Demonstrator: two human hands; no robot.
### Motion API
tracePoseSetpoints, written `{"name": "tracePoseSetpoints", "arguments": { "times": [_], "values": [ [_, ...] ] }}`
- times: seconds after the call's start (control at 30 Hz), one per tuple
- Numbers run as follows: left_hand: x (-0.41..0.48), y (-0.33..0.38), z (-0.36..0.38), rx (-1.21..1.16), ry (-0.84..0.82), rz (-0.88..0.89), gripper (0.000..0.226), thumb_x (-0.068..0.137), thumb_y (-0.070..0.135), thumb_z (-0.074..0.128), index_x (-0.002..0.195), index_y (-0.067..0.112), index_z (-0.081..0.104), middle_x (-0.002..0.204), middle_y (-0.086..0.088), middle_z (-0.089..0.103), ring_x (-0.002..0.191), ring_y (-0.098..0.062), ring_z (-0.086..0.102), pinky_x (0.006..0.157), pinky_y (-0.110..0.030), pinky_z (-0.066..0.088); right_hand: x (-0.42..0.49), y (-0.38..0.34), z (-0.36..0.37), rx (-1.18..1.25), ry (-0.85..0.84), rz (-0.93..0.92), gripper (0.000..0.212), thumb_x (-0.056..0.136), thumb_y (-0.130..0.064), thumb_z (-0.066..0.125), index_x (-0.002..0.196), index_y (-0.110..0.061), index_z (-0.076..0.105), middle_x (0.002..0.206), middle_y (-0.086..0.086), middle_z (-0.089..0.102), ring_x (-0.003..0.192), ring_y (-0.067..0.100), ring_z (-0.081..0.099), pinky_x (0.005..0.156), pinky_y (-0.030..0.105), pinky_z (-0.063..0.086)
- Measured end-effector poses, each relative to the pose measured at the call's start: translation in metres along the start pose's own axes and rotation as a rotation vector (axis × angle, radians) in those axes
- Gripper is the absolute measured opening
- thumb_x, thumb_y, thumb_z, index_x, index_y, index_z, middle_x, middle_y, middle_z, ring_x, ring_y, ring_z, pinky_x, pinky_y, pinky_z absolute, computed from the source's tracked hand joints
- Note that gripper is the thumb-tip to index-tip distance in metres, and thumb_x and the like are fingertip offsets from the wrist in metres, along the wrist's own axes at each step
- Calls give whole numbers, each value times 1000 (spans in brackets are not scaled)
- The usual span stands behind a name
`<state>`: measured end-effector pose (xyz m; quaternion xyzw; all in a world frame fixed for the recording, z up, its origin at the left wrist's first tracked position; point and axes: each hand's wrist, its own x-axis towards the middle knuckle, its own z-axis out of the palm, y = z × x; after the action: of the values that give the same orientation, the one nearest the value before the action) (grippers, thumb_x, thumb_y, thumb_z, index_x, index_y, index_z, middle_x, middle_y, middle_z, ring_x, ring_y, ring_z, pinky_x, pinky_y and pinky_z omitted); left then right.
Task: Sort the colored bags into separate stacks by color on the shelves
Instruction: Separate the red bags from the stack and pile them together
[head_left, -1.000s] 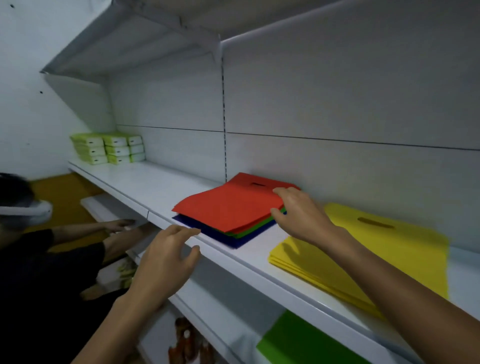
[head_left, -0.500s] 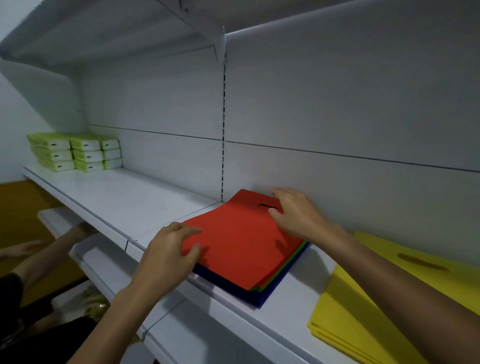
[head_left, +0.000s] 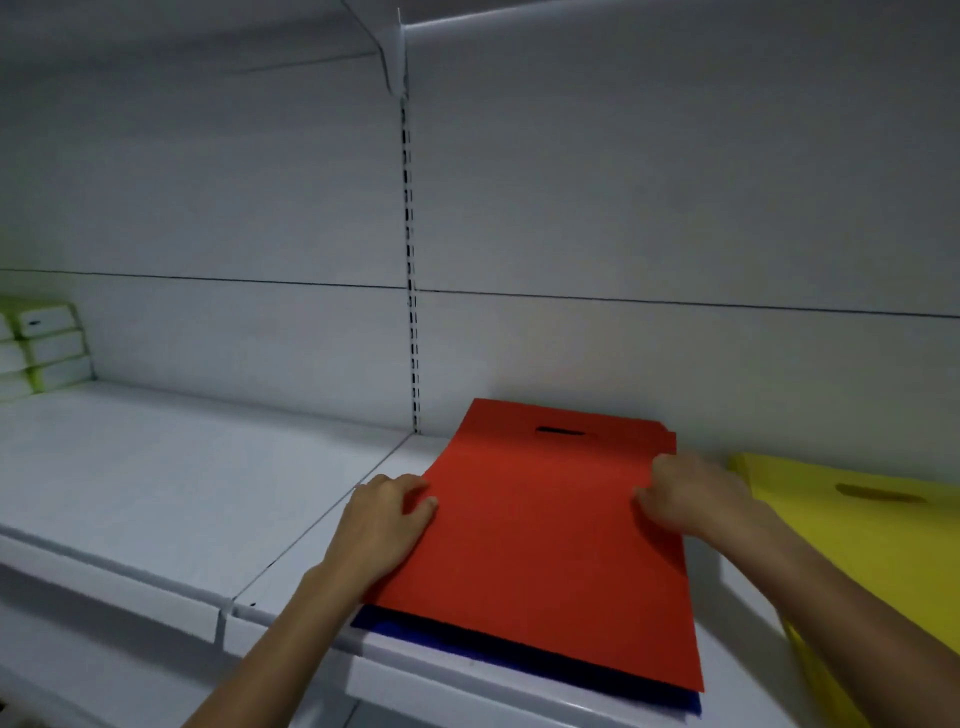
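A red bag (head_left: 550, 540) with a slot handle lies on top of a mixed stack on the white shelf (head_left: 171, 488). A dark blue bag (head_left: 498, 647) peeks out under its front edge. My left hand (head_left: 387, 519) grips the red bag's left edge, thumb on top. At the bag's right edge, my right hand (head_left: 685, 496) pinches it with curled fingers. A stack of yellow bags (head_left: 852, 525) lies to the right on the same shelf.
Green-and-white boxes (head_left: 41, 343) are stacked at the far left of the shelf. A slotted upright (head_left: 410, 291) runs down the back panel behind the stack. Another shelf hangs overhead.
The view has swung closer to the shelf. Both hands have shifted to the red bag's side edges and taken hold of it. The person seen low at the left a second ago is out of view.
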<state>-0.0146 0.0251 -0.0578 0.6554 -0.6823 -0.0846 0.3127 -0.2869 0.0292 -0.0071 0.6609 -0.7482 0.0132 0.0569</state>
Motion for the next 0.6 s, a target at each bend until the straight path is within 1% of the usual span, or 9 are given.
{"name": "tracePoseSetpoints", "arguments": {
  "times": [0.07,0.1,0.17,0.2,0.23,0.3,0.43,0.53,0.6],
  "values": [
    [0,-2,6,-82,48,16,35,90,30,55,122,16,59,119,-5,61,108,-18,56,91,-24,40,-9,-9,21,48,56,68,41,96,-37,43,119,-5,52,126,17,53,118,32,52,93,34,43],
    [-1,-3,8,-120,100,26,34,88,28,58,119,14,61,117,-5,63,107,-18,57,91,-25,41,-12,-12,30,101,156,89,37,94,-34,48,111,-2,56,118,19,58,110,34,55,87,36,46],
    [-3,-5,10,-193,191,38,33,84,24,64,114,12,65,112,-5,66,102,-19,61,90,-26,42,-20,-17,45,232,409,111,19,79,-11,68,89,2,58,90,22,62,81,37,61,62,38,48],
    [-3,-6,11,-224,225,39,32,82,22,67,112,12,65,109,-6,67,98,-19,62,88,-26,43,-23,-18,51,280,511,110,22,68,3,74,79,1,56,75,20,59,65,36,59,48,34,43],
    [-3,-7,12,-247,253,40,32,80,21,69,111,11,66,106,-7,67,93,-20,62,85,-26,43,-25,-19,54,345,622,100,28,60,12,74,74,0,54,68,18,56,56,33,56,43,30,37],
    [-3,-8,14,-288,299,26,32,78,18,71,108,12,66,95,-6,66,86,-20,60,80,-28,43,-25,-18,58,430,734,13,28,62,16,71,77,0,55,69,17,56,57,32,55,48,31,38],
    [-7,-6,15,-276,321,-6,24,79,20,69,103,21,63,72,14,60,87,-19,56,69,-31,41,-28,-13,60,495,775,-58,19,73,8,68,88,-2,60,80,15,59,69,31,58,66,27,34],
    [-9,-7,18,-321,326,20,25,81,14,67,105,18,60,75,8,63,79,-23,59,70,-33,44,-29,-11,64,549,790,-38,16,75,8,66,88,-2,64,83,13,61,72,29,60,68,21,33],
    [-10,-9,20,-303,359,66,23,82,9,64,104,16,59,77,3,64,74,-24,59,67,-32,42,-28,-10,64,549,769,-22,16,76,8,66,87,-3,65,83,12,63,72,29,61,69,21,34]
  ]
}}
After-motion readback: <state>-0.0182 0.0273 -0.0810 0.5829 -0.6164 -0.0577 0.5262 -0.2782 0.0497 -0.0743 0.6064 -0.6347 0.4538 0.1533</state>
